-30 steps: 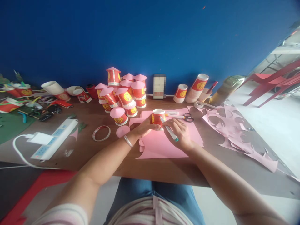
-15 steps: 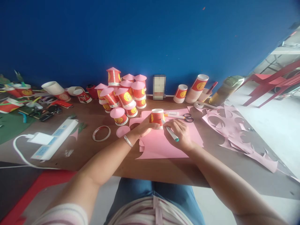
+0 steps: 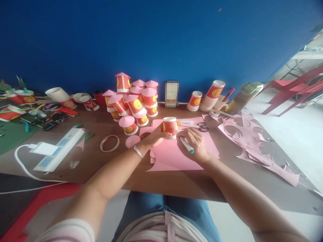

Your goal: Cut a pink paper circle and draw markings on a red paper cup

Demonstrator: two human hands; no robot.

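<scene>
A red paper cup (image 3: 169, 125) with white bands at its top and bottom is gripped by my left hand (image 3: 157, 136) over the pink paper sheet (image 3: 174, 158). My right hand (image 3: 195, 143) is closed around a white marker (image 3: 186, 144) with a teal end. The marker's front end points at the cup's right side; whether it touches cannot be made out. Just behind the right hand lie scissors (image 3: 203, 126), an orange-and-white pen (image 3: 188, 125) and a pale marker (image 3: 185, 121). A pink paper disc (image 3: 132, 141) rests left of my left hand.
Several red cups with pink cone tops (image 3: 136, 105) are stacked at the back left. A tape roll ring (image 3: 109, 143) and a power strip (image 3: 59, 149) lie on the left. Pink paper scraps (image 3: 252, 141) cover the right side. A bottle (image 3: 243, 97) stands near the wall.
The marker's teal end has shifted very slightly to the right and down with my right hand. My left hand and the cup look the same.
</scene>
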